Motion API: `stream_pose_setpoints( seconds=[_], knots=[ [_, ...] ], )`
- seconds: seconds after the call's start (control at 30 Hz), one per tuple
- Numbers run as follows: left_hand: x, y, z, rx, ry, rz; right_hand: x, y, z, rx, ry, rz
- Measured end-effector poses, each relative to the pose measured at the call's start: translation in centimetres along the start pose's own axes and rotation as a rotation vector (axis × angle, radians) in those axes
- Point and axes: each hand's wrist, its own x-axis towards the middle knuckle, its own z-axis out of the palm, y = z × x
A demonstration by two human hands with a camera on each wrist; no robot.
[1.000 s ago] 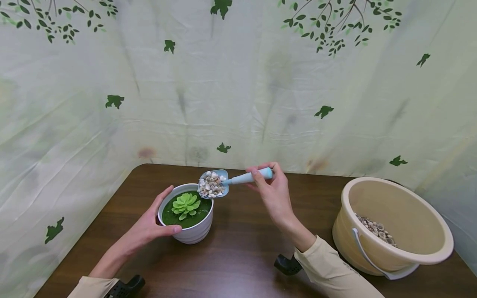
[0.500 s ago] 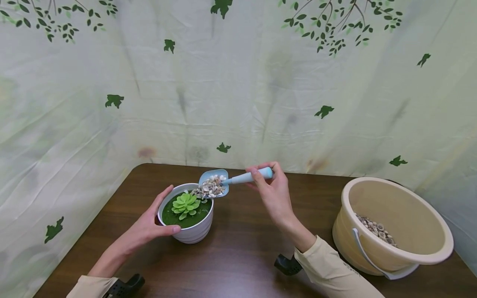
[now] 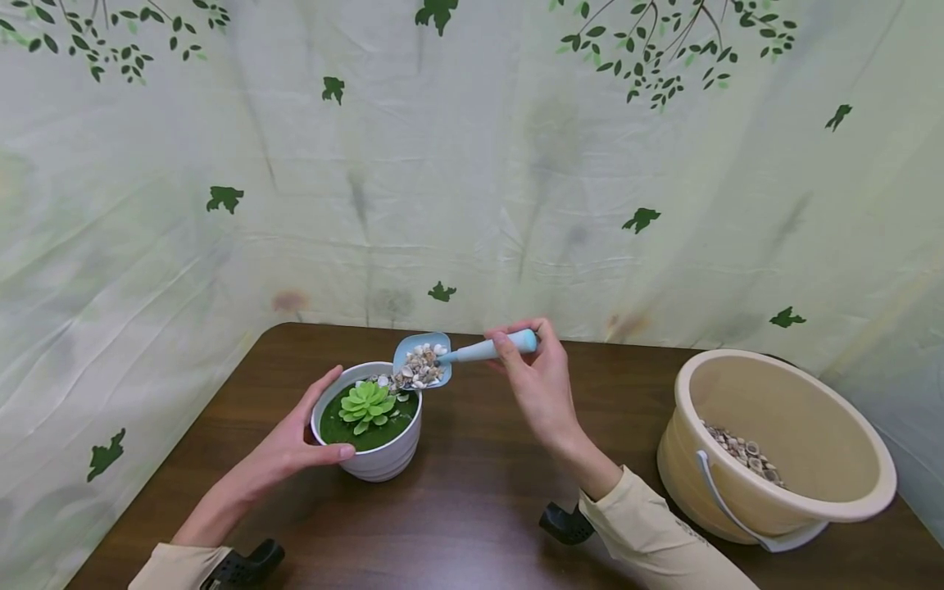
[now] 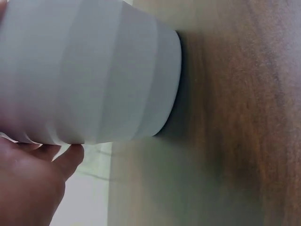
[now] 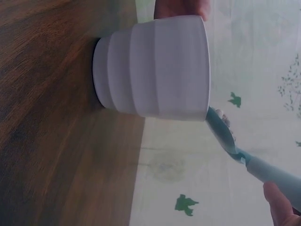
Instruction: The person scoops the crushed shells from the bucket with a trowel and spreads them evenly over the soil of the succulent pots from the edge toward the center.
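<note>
A green succulent (image 3: 367, 406) stands in a white ribbed flowerpot (image 3: 383, 465) with a green, mossy-looking top. My left hand (image 3: 298, 438) holds the pot from the left, thumb at the near side and fingers around the far side. My right hand (image 3: 542, 381) pinches the handle of a light blue hand shovel (image 3: 483, 352). The shovel's blade tilts over the pot's right rim, touching it in the right wrist view. Small pale pebbles or shells (image 3: 422, 367) lie on the blade, and some have spilled beside the succulent.
A large cream bucket (image 3: 678, 467) with a grey handle stands at the right, with similar small pebbles or shells (image 3: 745, 455) inside. Everything rests on a dark brown wooden table (image 3: 472, 508). A leaf-patterned curtain (image 3: 509, 164) hangs behind it.
Some pebbles have slid off the shovel's blade into the pot, behind and right of the succulent. The blade has tipped toward the pot. Both hands have stayed almost in place.
</note>
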Motion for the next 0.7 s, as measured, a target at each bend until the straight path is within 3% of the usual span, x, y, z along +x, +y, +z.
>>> stream_pose_setpoints(
  seconds=[0.13,0.43,0.53,0.7],
  knots=[
    [0.22,0.12,-0.25,0.04,-0.012,0.022,-0.03,0.09,0.11,-0.01,-0.009,-0.017],
    [0.82,-0.21,-0.64,0.262,-0.002,0.087,-0.14,0.14,0.31,-0.019,-0.013,-0.034],
    [0.81,-0.31,-0.51,0.243,-0.003,0.096,-0.11,0.11,0.29,-0.023,-0.008,-0.027],
    [0.7,-0.4,-0.51,0.111,-0.047,0.105,-0.03,0.25,0.23,-0.029,-0.007,-0.034]
  ],
)
